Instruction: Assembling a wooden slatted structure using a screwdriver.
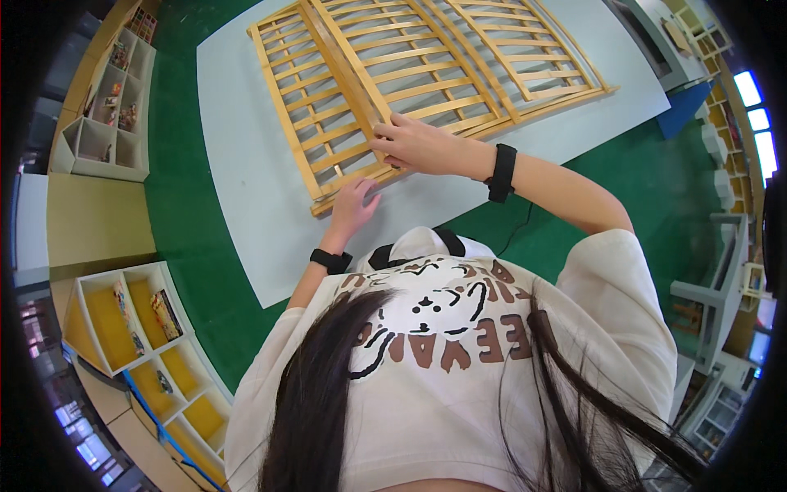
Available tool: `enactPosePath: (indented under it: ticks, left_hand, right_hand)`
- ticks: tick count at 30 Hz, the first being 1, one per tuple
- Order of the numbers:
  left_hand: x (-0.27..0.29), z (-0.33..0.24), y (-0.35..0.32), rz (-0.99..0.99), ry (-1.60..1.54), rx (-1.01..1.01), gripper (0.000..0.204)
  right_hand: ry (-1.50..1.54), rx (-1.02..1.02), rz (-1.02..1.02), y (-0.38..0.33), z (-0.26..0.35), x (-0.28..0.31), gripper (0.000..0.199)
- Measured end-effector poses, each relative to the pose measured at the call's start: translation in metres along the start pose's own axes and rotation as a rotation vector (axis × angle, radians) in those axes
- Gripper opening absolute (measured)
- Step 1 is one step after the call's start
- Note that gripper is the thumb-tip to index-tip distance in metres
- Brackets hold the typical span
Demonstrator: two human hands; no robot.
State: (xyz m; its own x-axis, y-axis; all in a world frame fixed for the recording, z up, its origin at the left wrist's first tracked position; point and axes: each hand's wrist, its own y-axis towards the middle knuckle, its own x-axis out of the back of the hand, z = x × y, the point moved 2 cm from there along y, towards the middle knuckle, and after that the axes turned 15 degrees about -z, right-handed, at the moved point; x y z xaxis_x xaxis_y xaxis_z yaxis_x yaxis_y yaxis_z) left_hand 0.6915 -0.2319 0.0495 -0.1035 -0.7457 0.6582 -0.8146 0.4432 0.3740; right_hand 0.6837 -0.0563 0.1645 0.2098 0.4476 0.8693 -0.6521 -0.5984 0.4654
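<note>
A light wooden slatted frame point(410, 79) lies on a pale grey mat, its curved slats held between long rails. My right hand point(418, 146) is closed around the near end of a thick rail, with its fingertips bent over the wood. A small dark spot shows under those fingers, too hidden to make out. To the left and nearer to me, my left hand point(354, 209) rests against the frame's near edge, fingers loosely bent and apart from the thumb. A black band sits on each wrist.
The pale grey mat point(246, 205) lies on a green floor point(176, 107). White cubby shelves point(98, 148) with small items stand at the left, and another shelf unit point(176, 361) with yellow backs is nearer. Grey furniture point(713, 287) stands at the right. A thin black cable point(518, 231) runs beside me.
</note>
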Motion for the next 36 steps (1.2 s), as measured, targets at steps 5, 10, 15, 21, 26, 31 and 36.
enactPosePath:
  ticks: [5,10,15,21,26,31,36]
  left_hand:
    - [-0.003,-0.001,-0.004,-0.041,-0.031,-0.05,0.028]
    - [-0.005,-0.002,-0.005,-0.024,-0.043,0.033,0.029]
    - [-0.004,-0.003,-0.003,-0.023,-0.057,0.036,0.026]
    - [-0.004,-0.001,-0.008,-0.019,-0.056,0.033,0.017]
    - [-0.005,0.004,-0.011,-0.017,-0.053,0.056,0.013]
    - [-0.003,0.005,-0.012,-0.043,-0.049,0.071,0.011]
    - [-0.004,0.006,-0.012,-0.059,-0.056,0.046,0.01]
  right_hand:
    - [0.133,-0.036,0.008,-0.004,0.01,0.016,0.057]
    - [0.319,-0.286,0.077,-0.003,0.007,0.026,0.068]
    - [0.365,-0.517,0.293,0.003,-0.01,0.01,0.06]
    - [0.211,-0.253,0.264,0.012,-0.006,0.016,0.031]
    - [0.219,-0.034,0.326,0.012,-0.008,0.013,0.024]
    - [0.281,-0.051,0.383,0.009,-0.002,0.015,0.017]
    - [0.224,-0.172,0.393,0.011,0.004,0.012,0.023]
